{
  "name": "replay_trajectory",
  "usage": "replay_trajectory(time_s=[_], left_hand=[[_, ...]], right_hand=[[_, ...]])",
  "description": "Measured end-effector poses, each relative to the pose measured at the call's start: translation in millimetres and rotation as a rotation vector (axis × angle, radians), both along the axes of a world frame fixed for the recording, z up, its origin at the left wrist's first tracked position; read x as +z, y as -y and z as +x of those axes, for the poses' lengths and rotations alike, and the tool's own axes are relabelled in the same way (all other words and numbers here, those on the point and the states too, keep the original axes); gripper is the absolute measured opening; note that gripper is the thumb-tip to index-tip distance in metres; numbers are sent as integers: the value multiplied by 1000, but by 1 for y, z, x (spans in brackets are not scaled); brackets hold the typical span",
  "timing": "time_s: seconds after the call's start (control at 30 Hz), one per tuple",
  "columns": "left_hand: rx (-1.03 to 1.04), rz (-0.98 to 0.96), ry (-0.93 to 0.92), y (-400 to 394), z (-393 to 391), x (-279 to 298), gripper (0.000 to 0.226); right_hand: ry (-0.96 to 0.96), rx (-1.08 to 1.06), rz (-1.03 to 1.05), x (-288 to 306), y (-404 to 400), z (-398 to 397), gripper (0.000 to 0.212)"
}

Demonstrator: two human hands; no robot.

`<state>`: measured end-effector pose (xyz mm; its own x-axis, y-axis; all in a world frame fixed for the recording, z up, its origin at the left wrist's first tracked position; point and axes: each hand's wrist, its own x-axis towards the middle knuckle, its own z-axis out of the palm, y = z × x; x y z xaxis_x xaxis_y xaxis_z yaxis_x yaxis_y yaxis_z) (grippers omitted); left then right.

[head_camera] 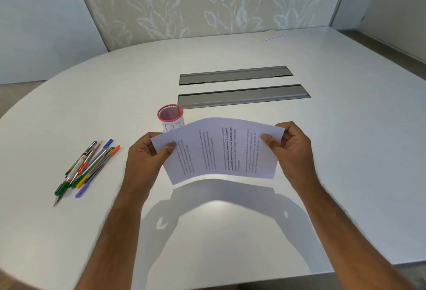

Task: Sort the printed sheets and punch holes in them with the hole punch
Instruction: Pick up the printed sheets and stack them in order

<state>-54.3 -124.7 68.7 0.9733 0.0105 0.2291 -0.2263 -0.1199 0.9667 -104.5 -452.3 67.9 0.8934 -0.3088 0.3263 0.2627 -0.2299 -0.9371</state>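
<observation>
Left hand [147, 155] pinches left edge of printed sheets [219, 151], thumb on top. Right hand [291, 149] pinches right edge likewise. Sheets white, dark text lines running sideways, bowed upward, held above white table [345, 151], shadow beneath. Pens [88, 165] heaped left. Pink mesh cup [170, 114] just behind sheets. Two grey slots [239, 87] farther back.

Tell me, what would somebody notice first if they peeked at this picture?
First, the printed sheets, held up bowed above the middle of the white table, with the left hand and right hand pinching the short ends. Next, the pile of colourful pens lying on the left, and the pink mesh cup standing just behind the paper.
</observation>
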Motion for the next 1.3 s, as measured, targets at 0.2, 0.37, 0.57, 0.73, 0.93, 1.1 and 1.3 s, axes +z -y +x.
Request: replay_trajectory(time_s=[0.2, 0.37, 0.57, 0.73, 0.93, 1.1, 1.3], left_hand=[[45, -23, 56, 8, 0, 11, 31], [9, -127, 8, 14, -2, -9, 28], [54, -88, -141, 26, -14, -40, 20], [57, -86, -98, 24, -11, -29, 23], [54, -41, -189, 28, -15, -38, 51], [23, -27, -139, 26, -17, -27, 31], [9, -15, -190, 31, -22, -38, 39]], right_hand=[[53, -20, 36, 12, -1, 2, 17], [10, -33, 49, -10, -2, 2, 18], [-96, -15, 39, -38, -9, -2, 19], [-62, -24, 39, -29, -10, 0, 21], [-151, -56, 46, -52, -12, 0, 26], [-114, -72, 50, -47, -9, 1, 33], [-162, -79, 70, -59, -10, 0, 29]])
